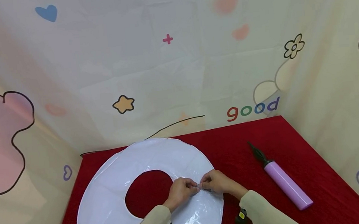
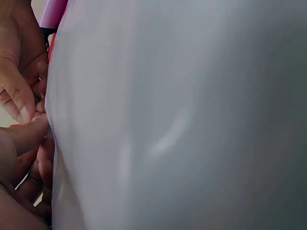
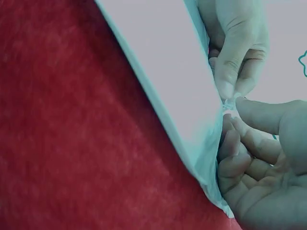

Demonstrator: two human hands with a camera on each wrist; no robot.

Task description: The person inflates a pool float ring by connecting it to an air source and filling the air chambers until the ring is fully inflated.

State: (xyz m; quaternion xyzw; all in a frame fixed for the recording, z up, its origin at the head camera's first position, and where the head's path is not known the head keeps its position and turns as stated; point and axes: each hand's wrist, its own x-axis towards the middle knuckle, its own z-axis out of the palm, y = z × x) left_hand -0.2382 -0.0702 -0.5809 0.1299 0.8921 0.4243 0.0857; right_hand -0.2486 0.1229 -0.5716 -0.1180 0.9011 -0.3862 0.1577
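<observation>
A white inflatable swim ring (image 1: 103, 198), puffed up and creased in places, lies flat on the red cloth. On its right side both hands meet at a small clear valve (image 3: 229, 104). My left hand (image 1: 180, 193) pinches the valve between thumb and fingertips. From the other side my right hand (image 1: 218, 181) pinches it too, thumb bent over the curled fingers. The fingertips of the two hands almost touch, and they cover most of the valve. In the left wrist view the ring's shiny surface fills most of the picture.
Right of the ring lies a pink hand pump (image 1: 288, 184) with a black nozzle, pointing to the back left. The red cloth (image 1: 227, 139) covers the table. A printed curtain (image 1: 148, 57) stands behind and along both sides.
</observation>
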